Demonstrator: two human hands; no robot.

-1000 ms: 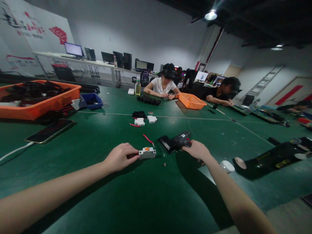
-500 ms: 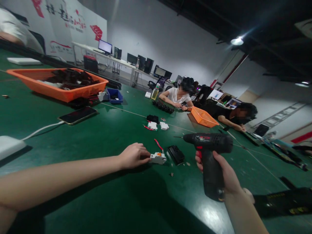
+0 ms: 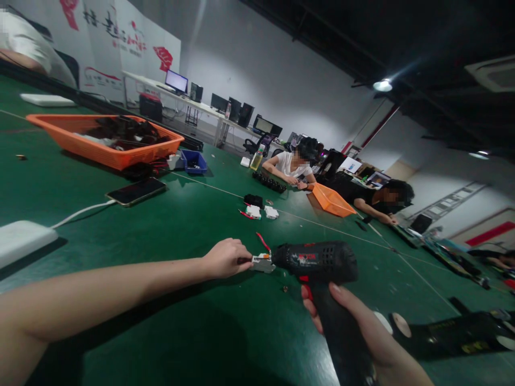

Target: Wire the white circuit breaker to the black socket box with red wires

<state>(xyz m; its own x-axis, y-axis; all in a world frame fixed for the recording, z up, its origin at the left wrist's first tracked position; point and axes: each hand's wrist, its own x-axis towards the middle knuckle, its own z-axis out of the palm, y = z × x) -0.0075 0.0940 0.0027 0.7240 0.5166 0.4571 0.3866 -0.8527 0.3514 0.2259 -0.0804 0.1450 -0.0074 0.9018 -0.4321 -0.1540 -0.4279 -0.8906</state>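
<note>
My left hand (image 3: 229,258) is closed on the left end of a white circuit breaker (image 3: 263,264) with an orange part and a red wire (image 3: 263,242) rising from it. In my right hand (image 3: 354,321) is a black cordless drill (image 3: 317,262), its fingers wrapped round the grip near the red trigger. The drill's nose points left and meets the breaker's right end in this view; its bit is hidden, so contact cannot be made out. A small metal piece (image 3: 285,289) lies on the green table just below the drill.
Two white breakers (image 3: 253,212) lie further back beside a black part (image 3: 253,200). To the left are an orange basket (image 3: 120,160) of black parts, a blue bin (image 3: 194,162) and a phone (image 3: 137,191) on a white cable. Two people sit across, near another orange basket (image 3: 333,201).
My right hand has brought the drill left and towards the breaker, its nose now at the breaker's end. The drill now covers the black block that showed there. My left hand keeps hold of the breaker.
</note>
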